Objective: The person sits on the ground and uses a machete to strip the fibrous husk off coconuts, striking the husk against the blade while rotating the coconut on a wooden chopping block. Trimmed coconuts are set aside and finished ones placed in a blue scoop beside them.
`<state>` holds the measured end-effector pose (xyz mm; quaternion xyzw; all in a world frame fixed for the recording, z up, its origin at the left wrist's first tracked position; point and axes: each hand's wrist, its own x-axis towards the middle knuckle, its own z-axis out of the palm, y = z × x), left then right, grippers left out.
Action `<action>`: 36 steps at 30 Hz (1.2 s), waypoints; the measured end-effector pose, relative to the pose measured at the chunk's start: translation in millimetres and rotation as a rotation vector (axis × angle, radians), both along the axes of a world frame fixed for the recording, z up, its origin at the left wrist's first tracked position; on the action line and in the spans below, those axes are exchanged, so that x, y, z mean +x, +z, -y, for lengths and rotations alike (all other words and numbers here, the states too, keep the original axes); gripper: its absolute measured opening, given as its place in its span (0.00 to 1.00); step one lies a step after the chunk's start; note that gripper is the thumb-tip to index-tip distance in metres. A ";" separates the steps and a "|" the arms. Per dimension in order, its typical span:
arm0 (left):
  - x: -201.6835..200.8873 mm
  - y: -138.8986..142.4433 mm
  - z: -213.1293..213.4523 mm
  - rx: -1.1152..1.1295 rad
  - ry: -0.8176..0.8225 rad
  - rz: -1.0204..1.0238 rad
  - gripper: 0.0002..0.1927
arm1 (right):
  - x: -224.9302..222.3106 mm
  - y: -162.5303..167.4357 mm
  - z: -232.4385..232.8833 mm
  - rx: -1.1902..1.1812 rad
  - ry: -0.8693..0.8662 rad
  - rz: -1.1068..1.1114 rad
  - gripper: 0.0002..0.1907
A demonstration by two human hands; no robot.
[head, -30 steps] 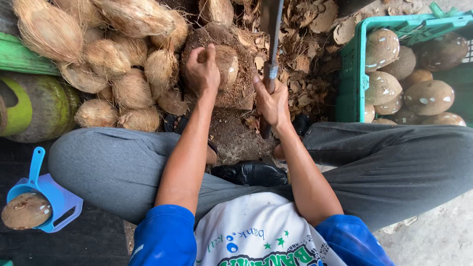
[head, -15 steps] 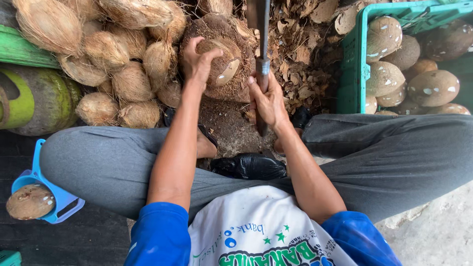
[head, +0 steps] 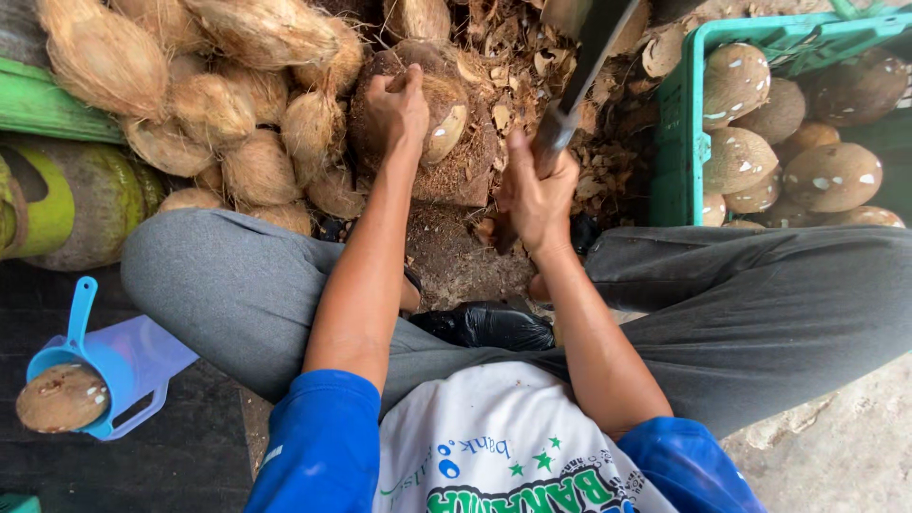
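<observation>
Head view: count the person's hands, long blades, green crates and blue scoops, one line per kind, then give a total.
hands: 2, the left hand on a coconut, the right hand holding the blade's handle
long blade: 1
green crate: 1
blue scoop: 1
total: 5

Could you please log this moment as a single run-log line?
left hand: steadies coconut on block | right hand: grips cleaver, raised | crate: husked coconuts
</observation>
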<state>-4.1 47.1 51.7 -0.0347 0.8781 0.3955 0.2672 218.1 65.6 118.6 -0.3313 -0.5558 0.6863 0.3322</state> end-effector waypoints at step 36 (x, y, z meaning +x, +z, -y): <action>-14.2 21.5 -0.2 -0.202 -0.018 0.023 0.18 | -22.1 -31.0 16.4 0.019 0.088 0.131 0.16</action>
